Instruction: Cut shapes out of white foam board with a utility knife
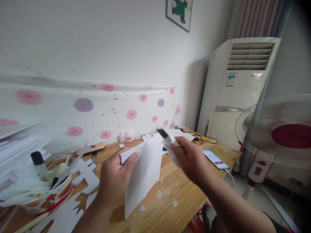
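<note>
My left hand [116, 176] grips a white foam board piece [143, 176] by its upper left edge, thumb on the front, holding it tilted above the wooden table [187, 197]. My right hand [190, 160] is closed round a white-handled utility knife [167, 137]. Its dark blade points up and left, just above the board's top edge. White shavings [165, 194] lie on the table below the board.
A patterned bowl [48, 199] with scraps and a black-capped tool stands at the left, among cut white foam shapes [85, 176]. A phone [215, 158] on a cable lies at the right table edge. Small glue bottles [126, 137] stand by the wall. A fan [279, 132] and air conditioner [240, 87] stand at the right.
</note>
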The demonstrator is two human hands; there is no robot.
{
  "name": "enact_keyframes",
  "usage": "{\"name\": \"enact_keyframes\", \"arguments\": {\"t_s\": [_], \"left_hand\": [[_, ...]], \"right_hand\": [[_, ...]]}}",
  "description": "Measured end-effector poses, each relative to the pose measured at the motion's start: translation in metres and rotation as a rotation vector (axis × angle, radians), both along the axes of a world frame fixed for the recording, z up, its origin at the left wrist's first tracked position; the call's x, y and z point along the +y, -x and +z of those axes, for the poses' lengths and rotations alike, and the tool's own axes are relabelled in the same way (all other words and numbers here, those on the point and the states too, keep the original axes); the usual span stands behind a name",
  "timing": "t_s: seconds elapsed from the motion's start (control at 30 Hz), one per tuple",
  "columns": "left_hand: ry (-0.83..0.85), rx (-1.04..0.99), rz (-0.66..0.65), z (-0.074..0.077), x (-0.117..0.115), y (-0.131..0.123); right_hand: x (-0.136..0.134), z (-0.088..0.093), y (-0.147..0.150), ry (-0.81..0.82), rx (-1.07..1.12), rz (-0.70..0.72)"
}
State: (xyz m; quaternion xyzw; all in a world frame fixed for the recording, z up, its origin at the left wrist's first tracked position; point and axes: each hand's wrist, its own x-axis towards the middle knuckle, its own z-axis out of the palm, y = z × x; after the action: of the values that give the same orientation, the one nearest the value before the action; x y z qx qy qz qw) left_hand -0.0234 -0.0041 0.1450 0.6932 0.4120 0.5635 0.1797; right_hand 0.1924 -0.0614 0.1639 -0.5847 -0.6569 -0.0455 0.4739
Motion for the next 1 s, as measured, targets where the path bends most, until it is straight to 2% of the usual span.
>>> {"name": "enact_keyframes", "arguments": {"t_s": [0.07,0.17,0.33,0.53,0.83,1.0], "left_hand": [[-0.019,0.006,-0.006,-0.001,-0.001,-0.001],[-0.030,0.004,-0.003,-0.002,-0.001,-0.003],[-0.066,-0.015,-0.026,-0.003,-0.002,-0.003],[-0.047,-0.005,-0.012,-0.005,0.001,-0.002],[-0.057,0.025,-0.068,-0.013,0.013,0.003],[-0.084,0.025,-0.082,-0.013,0.013,0.004]], "right_hand": [[-0.002,0.004,0.019,0.008,-0.046,0.055],[0.002,0.001,0.032,0.023,-0.099,0.024],[0.007,-0.006,0.036,-0.042,-0.139,-0.027],[0.009,-0.006,0.039,-0.041,-0.191,-0.052],[0.001,0.011,0.046,0.006,-0.449,-0.165],[-0.002,0.016,0.048,0.075,-0.502,-0.212]]}}
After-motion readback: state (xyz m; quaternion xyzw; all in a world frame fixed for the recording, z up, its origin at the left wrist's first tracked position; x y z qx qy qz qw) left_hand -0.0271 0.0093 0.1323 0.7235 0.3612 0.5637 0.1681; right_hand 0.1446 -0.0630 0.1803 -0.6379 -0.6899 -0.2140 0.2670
